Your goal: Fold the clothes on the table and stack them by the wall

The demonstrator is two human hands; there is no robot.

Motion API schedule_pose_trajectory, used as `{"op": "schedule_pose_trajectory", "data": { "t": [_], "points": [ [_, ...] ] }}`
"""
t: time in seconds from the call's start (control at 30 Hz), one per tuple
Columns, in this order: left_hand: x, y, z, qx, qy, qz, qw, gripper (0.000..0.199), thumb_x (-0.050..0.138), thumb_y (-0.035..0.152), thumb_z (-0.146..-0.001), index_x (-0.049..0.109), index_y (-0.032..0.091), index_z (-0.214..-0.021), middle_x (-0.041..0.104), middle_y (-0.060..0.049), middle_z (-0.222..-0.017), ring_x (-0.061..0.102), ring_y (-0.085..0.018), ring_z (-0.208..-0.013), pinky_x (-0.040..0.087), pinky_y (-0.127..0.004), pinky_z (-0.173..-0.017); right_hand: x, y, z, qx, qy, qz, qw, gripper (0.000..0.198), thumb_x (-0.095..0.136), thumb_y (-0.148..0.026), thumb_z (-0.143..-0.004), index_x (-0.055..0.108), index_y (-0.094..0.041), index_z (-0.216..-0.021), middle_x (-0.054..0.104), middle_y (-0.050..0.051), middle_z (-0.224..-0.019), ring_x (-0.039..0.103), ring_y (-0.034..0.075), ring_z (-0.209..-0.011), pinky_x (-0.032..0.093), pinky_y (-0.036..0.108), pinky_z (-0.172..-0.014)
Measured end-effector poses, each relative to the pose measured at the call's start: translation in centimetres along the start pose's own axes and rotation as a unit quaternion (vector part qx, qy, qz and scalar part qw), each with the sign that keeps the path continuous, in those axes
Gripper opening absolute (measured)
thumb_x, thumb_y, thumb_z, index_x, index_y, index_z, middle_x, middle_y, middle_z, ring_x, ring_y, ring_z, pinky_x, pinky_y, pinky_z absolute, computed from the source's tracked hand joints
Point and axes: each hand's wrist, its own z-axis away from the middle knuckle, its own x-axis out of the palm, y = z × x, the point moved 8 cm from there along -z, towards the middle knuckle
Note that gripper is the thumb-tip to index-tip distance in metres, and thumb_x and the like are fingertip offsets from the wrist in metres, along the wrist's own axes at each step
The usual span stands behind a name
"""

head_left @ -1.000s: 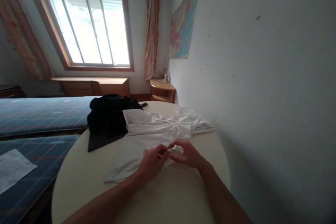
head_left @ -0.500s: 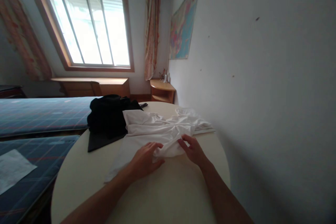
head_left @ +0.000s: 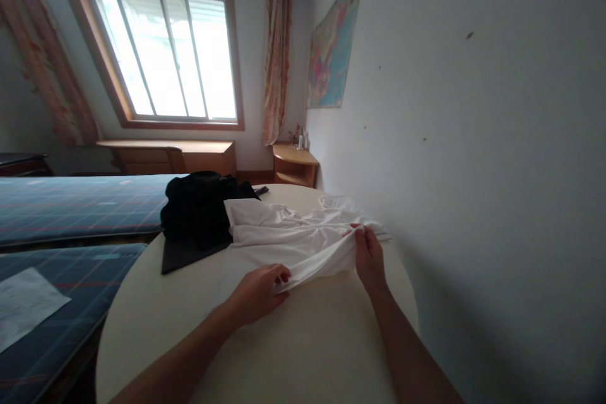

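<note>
A white garment, perhaps a shirt, lies spread and wrinkled on the round cream table. My left hand is closed on its near edge, fingers and thumb pinching the fabric. Farther right, my right hand grips the same edge near the garment's right side. Between both hands the cloth is drawn into a taut, slanting fold. Part of the garment's left side is hidden behind my left hand and forearm.
Black clothing is heaped on a dark flat item at the table's back left. Beds with blue plaid mattresses stand to the left, one bearing a white sheet. A white wall runs close along the right.
My right hand has moved right and away from me along the garment's edge, pulling the fabric straighter. My left hand has shifted slightly and closed on the cloth.
</note>
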Motion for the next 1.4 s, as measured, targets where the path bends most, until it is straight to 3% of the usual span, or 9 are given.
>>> {"op": "schedule_pose_trajectory", "data": {
  "t": [0.13, 0.37, 0.57, 0.7, 0.83, 1.0, 1.1, 1.27, 1.4],
  "points": [
    [-0.3, 0.1, 0.0, 0.004, -0.022, -0.026, 0.999, 0.012, 0.057, 0.030, -0.084, 0.064, 0.024, -0.092, 0.070, 0.000, -0.090, 0.063, -0.017, -0.081, 0.044, -0.026, -0.073, -0.4, 0.9, -0.3, 0.020, 0.019, -0.007, 1.000, 0.049, 0.041, -0.061, -0.094, 0.060, -0.018, -0.111, 0.071, 0.007, -0.091, 0.062, 0.021, -0.080, 0.049, 0.031, -0.072],
    [-1.5, -0.7, -0.1, 0.004, 0.004, 0.069, 0.998, 0.019, 0.059, 0.035, -0.085, 0.063, 0.020, -0.096, 0.067, -0.001, -0.085, 0.060, -0.015, -0.075, 0.046, -0.026, -0.071, -1.2, 0.2, -0.4, -0.003, 0.045, 0.015, 0.999, 0.054, 0.039, -0.061, -0.094, 0.063, -0.018, -0.114, 0.070, 0.008, -0.102, 0.061, 0.022, -0.092, 0.047, 0.030, -0.079],
    [0.0, 0.1, 0.3, 0.015, -0.077, 0.154, 0.985, 0.028, 0.061, 0.042, -0.084, 0.064, 0.019, -0.100, 0.063, 0.002, -0.079, 0.056, -0.011, -0.067, 0.045, -0.022, -0.063, -0.9, 0.8, -0.5, 0.022, 0.040, -0.038, 0.998, 0.050, 0.041, -0.059, -0.092, 0.061, -0.018, -0.112, 0.069, 0.005, -0.084, 0.062, 0.020, -0.075, 0.047, 0.029, -0.068],
    [0.4, 0.5, 0.6, 0.028, -0.095, 0.111, 0.989, 0.027, 0.062, 0.043, -0.084, 0.066, 0.021, -0.100, 0.066, 0.001, -0.079, 0.058, -0.012, -0.069, 0.045, -0.022, -0.065, -1.6, 1.6, -0.7, 0.008, 0.057, -0.049, 0.997, 0.039, 0.039, -0.050, -0.089, 0.063, -0.019, -0.087, 0.063, 0.002, -0.070, 0.058, 0.019, -0.068, 0.045, 0.030, -0.067],
    [0.5, 1.3, 0.7, 0.071, -0.105, 0.036, 0.991, 0.023, 0.067, 0.030, -0.076, 0.068, 0.024, -0.099, 0.068, 0.003, -0.082, 0.060, -0.012, -0.071, 0.043, -0.021, -0.068, -2.9, 2.0, -0.5, 0.020, 0.091, -0.042, 0.995, 0.044, 0.031, -0.048, -0.090, 0.060, -0.019, -0.076, 0.059, 0.002, -0.065, 0.054, 0.018, -0.061, 0.043, 0.030, -0.061],
    [0.5, 2.0, 0.9, 0.094, -0.103, -0.029, 0.990, 0.013, 0.065, 0.027, -0.075, 0.070, 0.024, -0.087, 0.070, 0.002, -0.083, 0.061, -0.013, -0.070, 0.040, -0.021, -0.066, -3.7, -1.9, 0.4, -0.083, 0.120, 0.107, 0.983, 0.038, 0.034, -0.045, -0.093, 0.058, -0.021, -0.076, 0.058, 0.002, -0.067, 0.055, 0.018, -0.066, 0.042, 0.030, -0.066],
    [0.5, 2.3, 0.9, 0.110, -0.096, -0.049, 0.988, 0.011, 0.061, 0.022, -0.077, 0.070, 0.024, -0.083, 0.070, 0.002, -0.082, 0.061, -0.013, -0.070, 0.039, -0.022, -0.065, -0.9, -4.0, 1.4, -0.149, 0.004, 0.163, 0.975, 0.029, 0.042, -0.040, -0.093, 0.060, -0.022, -0.077, 0.062, 0.002, -0.068, 0.056, 0.017, -0.065, 0.043, 0.029, -0.067],
    [0.1, 2.5, 0.8, 0.124, -0.079, -0.042, 0.988, 0.013, 0.057, 0.020, -0.079, 0.068, 0.024, -0.085, 0.070, 0.002, -0.081, 0.061, -0.012, -0.067, 0.039, -0.021, -0.063, 6.4, -4.3, 5.3, -0.167, -0.339, 0.168, 0.910, 0.016, 0.056, -0.032, -0.086, 0.067, -0.023, -0.078, 0.065, 0.000, -0.067, 0.058, 0.013, -0.060, 0.044, 0.024, -0.063],
    [-0.7, 2.5, 0.6, 0.116, -0.059, -0.013, 0.991, 0.011, 0.057, 0.021, -0.079, 0.066, 0.022, -0.086, 0.069, 0.002, -0.076, 0.059, -0.011, -0.064, 0.039, -0.020, -0.062, 8.5, -4.0, 7.6, -0.165, -0.451, 0.182, 0.858, 0.017, 0.072, -0.036, -0.075, 0.071, -0.021, -0.081, 0.065, -0.001, -0.070, 0.059, 0.012, -0.063, 0.043, 0.022, -0.063]
  ]
}}
